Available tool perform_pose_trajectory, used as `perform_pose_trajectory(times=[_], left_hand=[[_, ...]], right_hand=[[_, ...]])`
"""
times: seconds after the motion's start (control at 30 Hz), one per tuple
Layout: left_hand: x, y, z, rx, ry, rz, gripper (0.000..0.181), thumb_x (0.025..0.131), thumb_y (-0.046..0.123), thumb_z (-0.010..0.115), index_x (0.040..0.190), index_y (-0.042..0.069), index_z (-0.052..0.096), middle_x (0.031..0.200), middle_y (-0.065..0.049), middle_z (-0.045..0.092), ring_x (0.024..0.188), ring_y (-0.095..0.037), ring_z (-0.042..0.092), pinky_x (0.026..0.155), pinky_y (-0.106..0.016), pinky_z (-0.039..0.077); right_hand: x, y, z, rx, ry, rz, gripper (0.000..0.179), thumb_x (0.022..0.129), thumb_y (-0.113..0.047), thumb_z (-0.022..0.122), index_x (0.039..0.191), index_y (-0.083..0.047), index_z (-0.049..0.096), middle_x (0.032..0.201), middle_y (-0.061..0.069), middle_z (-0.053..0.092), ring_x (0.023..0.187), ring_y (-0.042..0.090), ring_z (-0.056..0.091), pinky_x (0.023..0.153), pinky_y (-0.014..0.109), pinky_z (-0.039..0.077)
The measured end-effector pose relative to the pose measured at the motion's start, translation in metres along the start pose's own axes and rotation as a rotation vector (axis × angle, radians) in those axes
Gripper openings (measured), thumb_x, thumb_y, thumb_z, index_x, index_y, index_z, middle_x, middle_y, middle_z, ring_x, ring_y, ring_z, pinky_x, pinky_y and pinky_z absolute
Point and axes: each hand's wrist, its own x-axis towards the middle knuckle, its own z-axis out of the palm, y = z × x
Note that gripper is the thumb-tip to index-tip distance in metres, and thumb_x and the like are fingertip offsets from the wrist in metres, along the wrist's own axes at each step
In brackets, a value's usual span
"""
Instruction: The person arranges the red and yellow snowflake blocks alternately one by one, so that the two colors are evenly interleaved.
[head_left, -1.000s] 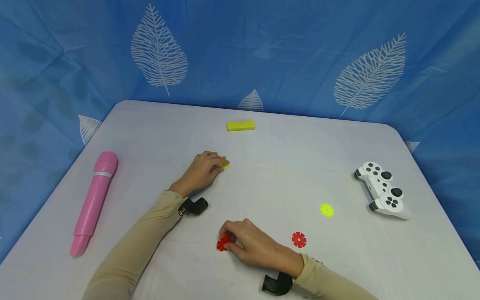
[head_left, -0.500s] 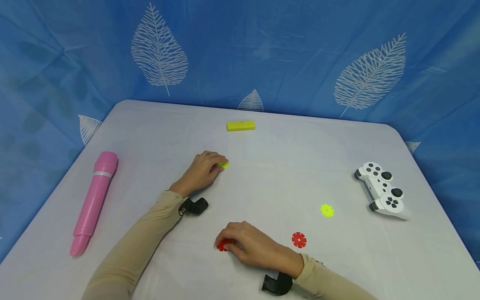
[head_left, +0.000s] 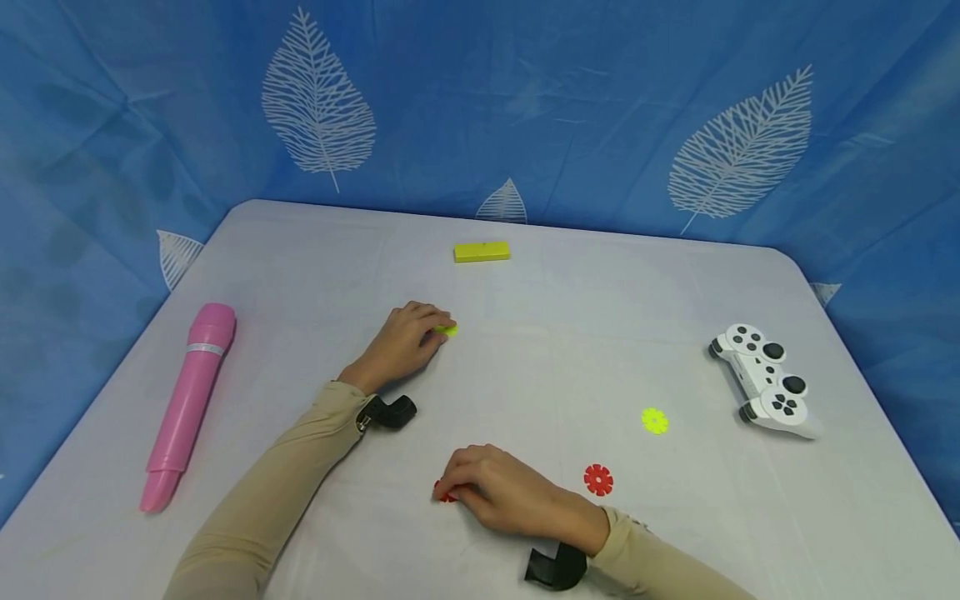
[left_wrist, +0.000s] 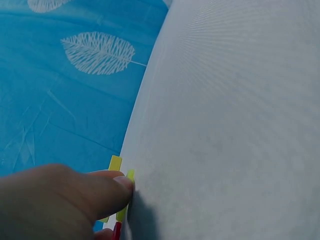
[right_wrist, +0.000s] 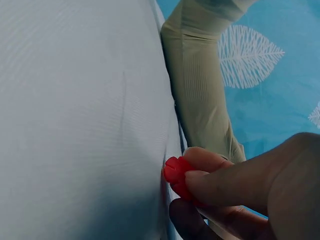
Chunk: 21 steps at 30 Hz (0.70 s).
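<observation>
My left hand (head_left: pixel 401 342) is over the left middle of the table, its thumb and fingers pinching a yellow notched disc (head_left: pixel 447 331). In the left wrist view the thumb covers most of that disc, and a red edge (left_wrist: pixel 117 230) shows just below; I cannot tell whether the hand holds it. Near the front, my right hand (head_left: pixel 510 496) pinches a red notched disc (right_wrist: pixel 176 172) between thumb and fingers, mostly hidden in the head view. A second red disc (head_left: pixel 598 480) lies flat to its right, and another yellow disc (head_left: pixel 655 421) lies farther right.
A pink microphone-shaped object (head_left: pixel 191 404) lies along the left side of the white table (head_left: pixel 570 333). At the right stands a white game controller (head_left: pixel 765 379). A yellow rectangular block (head_left: pixel 482 252) lies by the back edge, before a blue leaf-patterned curtain (head_left: pixel 585 108).
My right fingers have shifted over the red disc, so less of it shows. The left hand stays almost still on the yellow disc, and the loose discs keep their places.
</observation>
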Motion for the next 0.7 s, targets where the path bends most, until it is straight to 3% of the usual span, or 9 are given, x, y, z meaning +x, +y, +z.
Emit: perform_pose_trajectory(times=[0.27, 0.7], left_hand=[[0.001, -0.002, 0.001, 0.003, 0.001, 0.006, 0.023, 0.087, 0.017, 0.059, 0.108, 0.013, 0.066, 0.117, -0.006, 0.061, 0.108, -0.025, 0.052, 0.084, -0.043, 0.04], [0.002, -0.002, 0.002, 0.001, -0.012, -0.001, 0.023, 0.088, 0.016, 0.058, 0.109, 0.013, 0.066, 0.117, -0.006, 0.061, 0.107, -0.025, 0.052, 0.084, -0.042, 0.04]], right_hand=[[0.001, 0.001, -0.01, 0.078, 0.021, 0.092, 0.02, 0.085, -0.005, 0.059, 0.1, -0.014, 0.068, 0.1, -0.008, 0.064, 0.094, 0.002, 0.057, 0.085, 0.019, 0.045], [0.001, 0.008, -0.019, 0.077, 0.092, 0.096, 0.021, 0.084, -0.005, 0.06, 0.101, -0.015, 0.068, 0.099, -0.009, 0.064, 0.092, 0.001, 0.058, 0.082, 0.019, 0.046]])
